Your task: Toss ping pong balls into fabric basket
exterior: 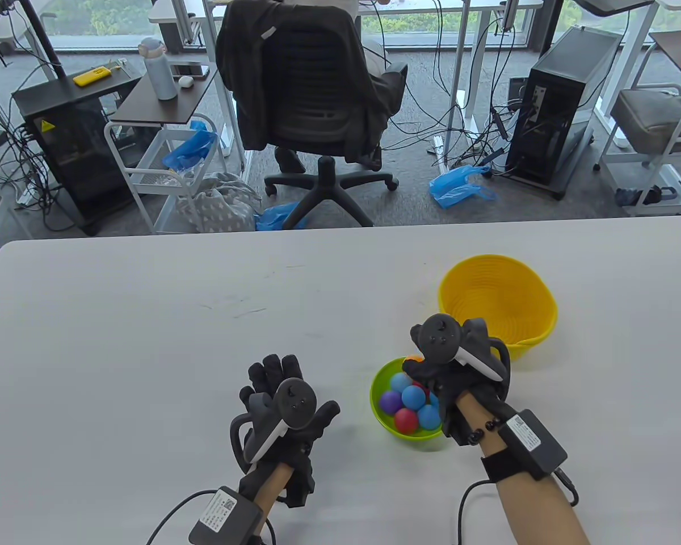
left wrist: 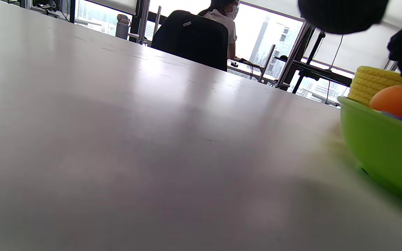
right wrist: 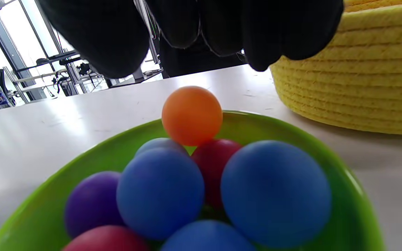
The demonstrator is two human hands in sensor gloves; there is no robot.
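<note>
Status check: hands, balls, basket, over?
Left hand flat on table. Right hand over green bowl, empty. Balls in bowl. Yellow basket clear.

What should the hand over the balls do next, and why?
Probably lower the right hand a little and pinch the orange ball. The fingers hang open above it, holding nothing; it sits on top of the pile in the green bowl, and the yellow basket looks empty.

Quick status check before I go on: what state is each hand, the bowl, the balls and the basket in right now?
Yellow basket: upright on the table, no balls visible inside.
Green bowl: upright, holding a pile of balls.
Orange ball: on top of the pile, at the far rim.
Right hand: over the bowl, fingers above the balls, gripping nothing.
Left hand: flat on the table, fingers spread.
</note>
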